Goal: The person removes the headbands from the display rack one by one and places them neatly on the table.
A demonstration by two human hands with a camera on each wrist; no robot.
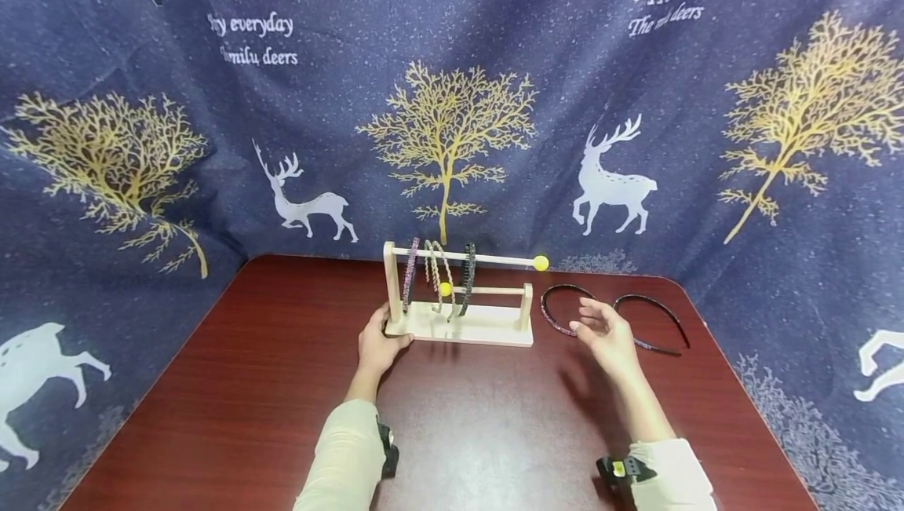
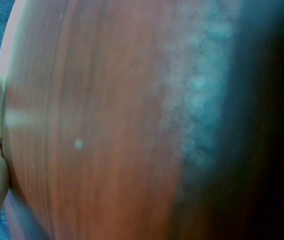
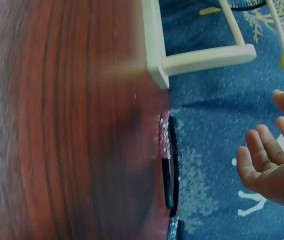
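Observation:
A pale wooden headband rack [image 1: 494, 326] stands on the table, with two rods tipped by yellow balls. My left hand [image 1: 377, 346] grips the left end of its base, thumb in front. On the rods hang a pink glittery headband [image 1: 410, 271], beige braided headbands [image 1: 448, 275] and a black headband [image 1: 468, 275] with teeth. My right hand [image 1: 606, 334] is raised with nothing in it, fingers loosely bent, right of the rack. Near it lie a pink-and-black sequined headband [image 3: 165, 142] and a dark headband [image 1: 667, 308], partly hidden behind the hand.
The dark red wooden table [image 1: 233, 385] has its back edge just behind the rack. A blue cloth [image 1: 494, 32] printed with deer and trees hangs around the back and sides. The upper rod's yellow ball [image 1: 541, 263] sticks out to the right.

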